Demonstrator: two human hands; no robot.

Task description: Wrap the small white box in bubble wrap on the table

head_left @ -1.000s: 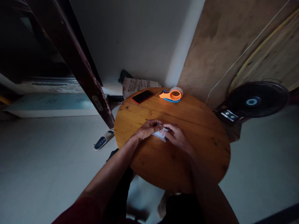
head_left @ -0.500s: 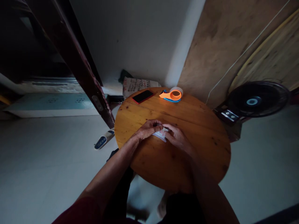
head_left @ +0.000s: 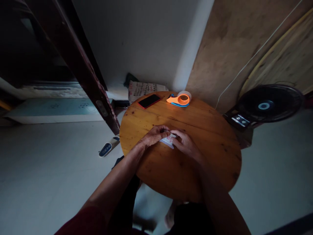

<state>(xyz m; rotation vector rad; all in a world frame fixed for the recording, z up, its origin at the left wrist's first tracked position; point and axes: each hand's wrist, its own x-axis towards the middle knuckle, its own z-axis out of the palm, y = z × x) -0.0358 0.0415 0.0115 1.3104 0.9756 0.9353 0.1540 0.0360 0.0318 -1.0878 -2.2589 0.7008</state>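
Over the middle of the round wooden table (head_left: 210, 156), both my hands grip one small whitish item (head_left: 167, 141), pale and flat like folded paper or a packet; its exact kind is too dim to tell. My left hand (head_left: 156, 134) is closed on its upper left side, thumb toward the centre. Curled over its right side are the fingers of my right hand (head_left: 184, 142). The fingers partly hide the item, and its lower edge shows between the hands.
Toward the table's far edge lie a black phone with a red rim (head_left: 149, 101) and an orange tape dispenser (head_left: 179, 99). A printed sack (head_left: 144, 89) is behind the table. A dark fan (head_left: 266, 105) stands at the right, a slipper (head_left: 107, 148) on the floor at left.
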